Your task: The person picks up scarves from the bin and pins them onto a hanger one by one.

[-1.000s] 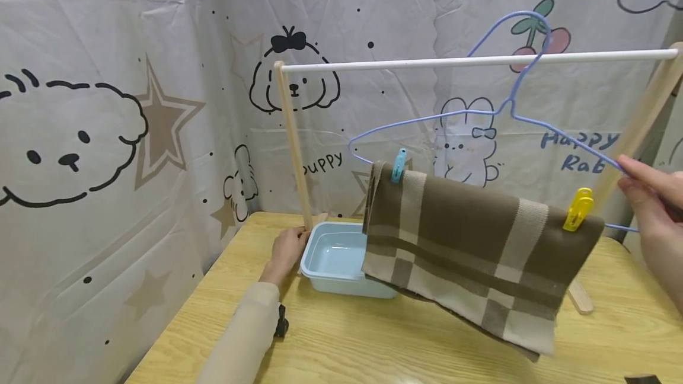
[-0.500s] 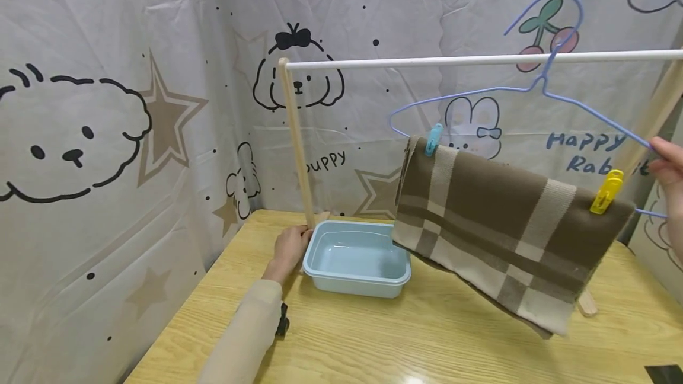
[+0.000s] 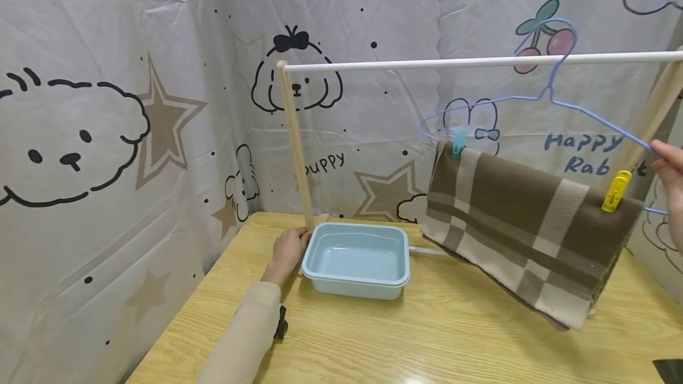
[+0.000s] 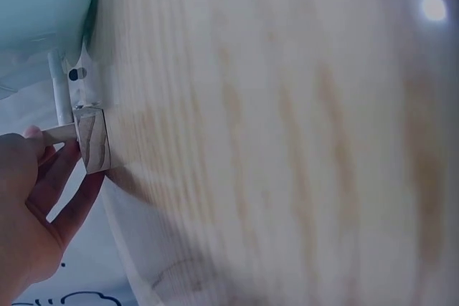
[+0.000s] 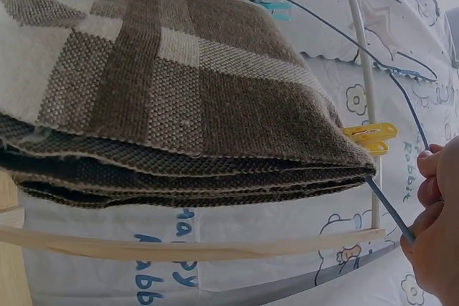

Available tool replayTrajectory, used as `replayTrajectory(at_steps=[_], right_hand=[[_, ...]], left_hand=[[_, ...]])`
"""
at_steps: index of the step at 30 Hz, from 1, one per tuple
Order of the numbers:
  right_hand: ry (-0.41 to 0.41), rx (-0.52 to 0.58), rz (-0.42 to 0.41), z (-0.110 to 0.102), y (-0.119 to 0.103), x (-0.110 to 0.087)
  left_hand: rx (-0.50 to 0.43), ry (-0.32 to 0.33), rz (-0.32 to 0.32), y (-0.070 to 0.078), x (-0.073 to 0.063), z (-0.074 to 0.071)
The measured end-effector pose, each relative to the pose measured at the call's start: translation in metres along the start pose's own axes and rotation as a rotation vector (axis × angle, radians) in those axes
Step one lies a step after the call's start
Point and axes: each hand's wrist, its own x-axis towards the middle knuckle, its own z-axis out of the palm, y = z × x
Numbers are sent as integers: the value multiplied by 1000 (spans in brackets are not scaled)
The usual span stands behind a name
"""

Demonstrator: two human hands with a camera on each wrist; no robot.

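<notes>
My right hand grips the right corner of a blue wire clothes hanger. Over its lower wire hangs a folded brown-and-cream plaid cloth, with a blue clothespin at the left and a yellow clothespin at the right. The hanger tilts down to the right. Its hook rises above the white bar of a wooden rack, the neck crossing in front. At the foot of the rack's left post, my left hand holds the wooden base piece between thumb and fingers.
A light-blue plastic basin stands beside the left post on the wooden table. Behind the cloth, a white rod runs low from the basin. The right post stands close to my right hand. A patterned curtain hangs behind.
The hanger and cloth have shifted right, uncovering the basin. The hook first rose well above the bar, then sank a little, and the hanger's left end swung away. My left hand has stayed put.
</notes>
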Motion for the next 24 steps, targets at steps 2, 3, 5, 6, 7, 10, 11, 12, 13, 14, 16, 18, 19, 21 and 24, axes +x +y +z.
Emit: replayTrajectory(at_steps=[2, 3, 5, 6, 7, 10, 11, 12, 13, 14, 16, 18, 19, 21, 24], right_hand=[[-7, -2, 25, 1, 3, 0], [-11, -6, 41, 1, 5, 0], [-17, -1, 75, 2, 10, 0], [-21, 2, 94, 2, 11, 0], [-25, 3, 110, 3, 13, -1], [-31, -2, 147, 3, 17, -1], [-34, -9, 158, 3, 18, -1], [-37, -17, 167, 3, 18, -2], [-39, -34, 178, 3, 18, -2], [-40, -51, 187, 3, 18, -2], [-48, -78, 203, 3, 18, -2], [-51, -93, 212, 3, 19, -2], [-52, -94, 211, 3, 20, -2], [-46, -66, 199, 4, 23, -2], [-32, -41, 164, 4, 27, 0]], left_hand=[[-3, 3, -2, 0, -1, 0], [-3, 5, -3, -1, -1, 1], [3, 5, -1, -1, -1, 1], [9, 4, 2, -2, -1, 2], [15, 2, 3, -2, -1, 2], [36, -6, 25, -3, 1, 2], [39, -12, 29, -4, 1, 2], [38, -18, 32, -5, 2, 2], [36, -26, 32, -6, 3, 1], [31, -35, 30, -6, 3, 0], [10, -58, 18, -7, 3, -4], [-18, -65, 11, -7, 3, -9], [-32, -61, 13, -7, 4, -11], [-58, -27, 38, -5, 6, -17], [-88, 41, 74, -1, 11, -25]])
